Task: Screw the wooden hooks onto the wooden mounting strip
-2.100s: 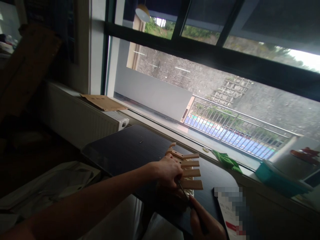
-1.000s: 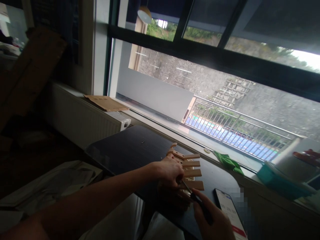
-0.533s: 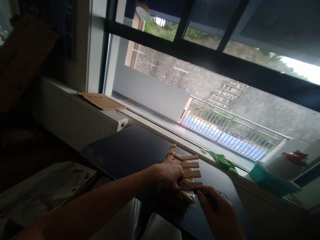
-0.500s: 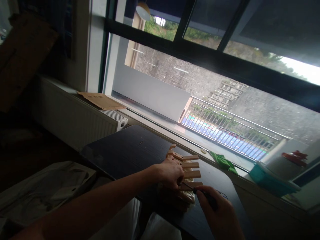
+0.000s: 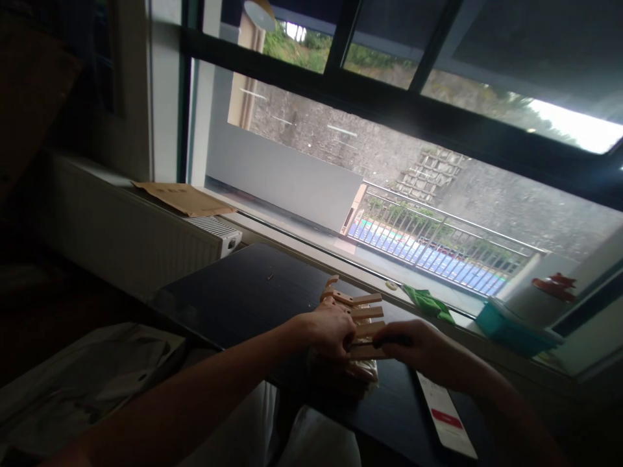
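We get daylight through the window (image 5: pixel 379 107) (glaring white at upper right); the tabletop (image 5: pixel 228 292) lies in shadow.

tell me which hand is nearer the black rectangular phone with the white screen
Right. The right hand is just beyond the far end of the phone; the left hand is farther off, leftward.

Open room is spreading over the far left of the surface (image 5: pixel 219 295), with a tiny bit (image 5: pixel 270 277) lying there. The left arm (image 5: pixel 204 389) is blocking the near left side. Wood (image 5: pixel 367 313) is sitting in the way between the left grip (image 5: pixel 333 329) and the right grip (image 5: pixel 413 340). A small gap is running between the wood and the phone (image 5: pixel 445 415).
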The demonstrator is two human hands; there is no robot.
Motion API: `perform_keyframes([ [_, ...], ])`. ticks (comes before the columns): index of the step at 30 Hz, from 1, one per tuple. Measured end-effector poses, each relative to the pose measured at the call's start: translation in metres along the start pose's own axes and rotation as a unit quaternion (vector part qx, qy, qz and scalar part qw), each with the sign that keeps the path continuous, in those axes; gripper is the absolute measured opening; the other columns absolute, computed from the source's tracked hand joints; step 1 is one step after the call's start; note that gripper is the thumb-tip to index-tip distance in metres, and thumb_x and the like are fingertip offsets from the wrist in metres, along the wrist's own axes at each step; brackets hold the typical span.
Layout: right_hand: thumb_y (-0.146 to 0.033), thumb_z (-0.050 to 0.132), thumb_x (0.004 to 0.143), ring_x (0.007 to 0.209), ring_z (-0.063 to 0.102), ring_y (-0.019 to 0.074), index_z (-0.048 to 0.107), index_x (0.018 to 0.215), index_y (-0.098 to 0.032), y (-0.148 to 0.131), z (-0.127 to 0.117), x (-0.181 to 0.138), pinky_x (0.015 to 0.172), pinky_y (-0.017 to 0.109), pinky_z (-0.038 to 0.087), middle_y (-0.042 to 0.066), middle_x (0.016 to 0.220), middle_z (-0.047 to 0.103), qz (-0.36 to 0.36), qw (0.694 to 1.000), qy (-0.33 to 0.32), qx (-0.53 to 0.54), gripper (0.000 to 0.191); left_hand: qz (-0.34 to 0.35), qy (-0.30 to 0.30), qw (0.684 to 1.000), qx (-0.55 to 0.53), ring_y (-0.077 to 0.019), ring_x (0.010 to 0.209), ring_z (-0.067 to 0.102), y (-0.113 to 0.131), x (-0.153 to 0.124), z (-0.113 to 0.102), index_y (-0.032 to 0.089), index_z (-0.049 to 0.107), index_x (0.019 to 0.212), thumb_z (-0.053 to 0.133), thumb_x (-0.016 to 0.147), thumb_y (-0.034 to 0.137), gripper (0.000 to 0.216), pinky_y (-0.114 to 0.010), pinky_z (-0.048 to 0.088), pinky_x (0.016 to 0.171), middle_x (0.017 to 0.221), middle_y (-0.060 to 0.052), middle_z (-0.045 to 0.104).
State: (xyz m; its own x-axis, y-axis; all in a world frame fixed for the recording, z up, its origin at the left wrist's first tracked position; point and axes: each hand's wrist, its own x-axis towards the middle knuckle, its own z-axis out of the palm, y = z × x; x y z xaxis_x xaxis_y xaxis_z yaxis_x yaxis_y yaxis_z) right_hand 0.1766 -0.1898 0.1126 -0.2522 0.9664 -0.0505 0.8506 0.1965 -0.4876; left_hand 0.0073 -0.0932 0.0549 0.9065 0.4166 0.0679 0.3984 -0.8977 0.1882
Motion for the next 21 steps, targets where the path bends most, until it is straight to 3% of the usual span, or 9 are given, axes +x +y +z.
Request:
perform_keyframes([
  [2, -0.020, 0.051, 0.078, 0.063, 0.054, 0.0116, 0.073, 0.091, -0.022, -0.008, -0.016, 0.010, 0.058, 0.022, 0.041, -0.002, 0.075, 0.068, -0.034, 0.996, -0.077, -0.027, 0.025, -0.004, -0.005, 1.000, -0.001, -0.0249, 0.081, 0.060, 0.000, -0.001, -0.002, 0.020, 0.069, 0.071, 0.065, 0.069, 0.038, 0.018, -0.049, 0.027, 0.093, 0.072, -0.001, 0.067],
  [6, -0.016, 0.051, 0.076, 0.058, 0.048, 0.0088, 0.073, 0.092, -0.021, -0.024, -0.031, 0.027, 0.053, 0.020, 0.037, -0.003, 0.071, 0.065, -0.080, 0.983, -0.146, -0.080, 0.027, -0.003, 0.005, 1.000, -0.004, -0.0231, 0.082, 0.059, 0.000, -0.002, -0.002, 0.020, 0.069, 0.071, 0.066, 0.069, 0.036, 0.017, -0.049, 0.022, 0.097, 0.073, 0.000, 0.067],
  [9, -0.017, 0.050, 0.077, 0.059, 0.049, 0.0089, 0.073, 0.092, -0.019, -0.029, -0.032, 0.032, 0.053, 0.020, 0.037, -0.002, 0.074, 0.066, -0.076, 0.977, -0.163, -0.111, 0.027, 0.007, 0.012, 1.000, 0.002, -0.0238, 0.085, 0.059, -0.001, -0.002, -0.001, 0.021, 0.069, 0.074, 0.066, 0.070, 0.037, 0.017, -0.049, 0.019, 0.099, 0.076, 0.001, 0.068],
  [16, -0.020, 0.050, 0.079, 0.064, 0.053, 0.0104, 0.072, 0.091, -0.020, -0.028, -0.030, 0.031, 0.056, 0.021, 0.038, -0.001, 0.079, 0.068, -0.087, 0.978, -0.141, -0.127, 0.025, 0.003, 0.008, 1.000, 0.006, -0.0254, 0.088, 0.059, -0.001, -0.001, 0.000, 0.020, 0.069, 0.075, 0.066, 0.069, 0.033, 0.015, -0.046, 0.027, 0.094, 0.078, -0.001, 0.069],
  [21, -0.021, 0.049, 0.080, 0.054, 0.044, 0.0080, 0.072, 0.093, -0.021, -0.025, -0.029, 0.033, 0.049, 0.020, 0.033, -0.003, 0.069, 0.062, -0.090, 0.972, -0.166, -0.137, 0.027, -0.002, 0.005, 1.000, -0.001, -0.0236, 0.083, 0.060, -0.003, 0.000, 0.002, 0.021, 0.068, 0.072, 0.067, 0.067, 0.033, 0.013, -0.048, 0.025, 0.095, 0.073, 0.001, 0.068],
])
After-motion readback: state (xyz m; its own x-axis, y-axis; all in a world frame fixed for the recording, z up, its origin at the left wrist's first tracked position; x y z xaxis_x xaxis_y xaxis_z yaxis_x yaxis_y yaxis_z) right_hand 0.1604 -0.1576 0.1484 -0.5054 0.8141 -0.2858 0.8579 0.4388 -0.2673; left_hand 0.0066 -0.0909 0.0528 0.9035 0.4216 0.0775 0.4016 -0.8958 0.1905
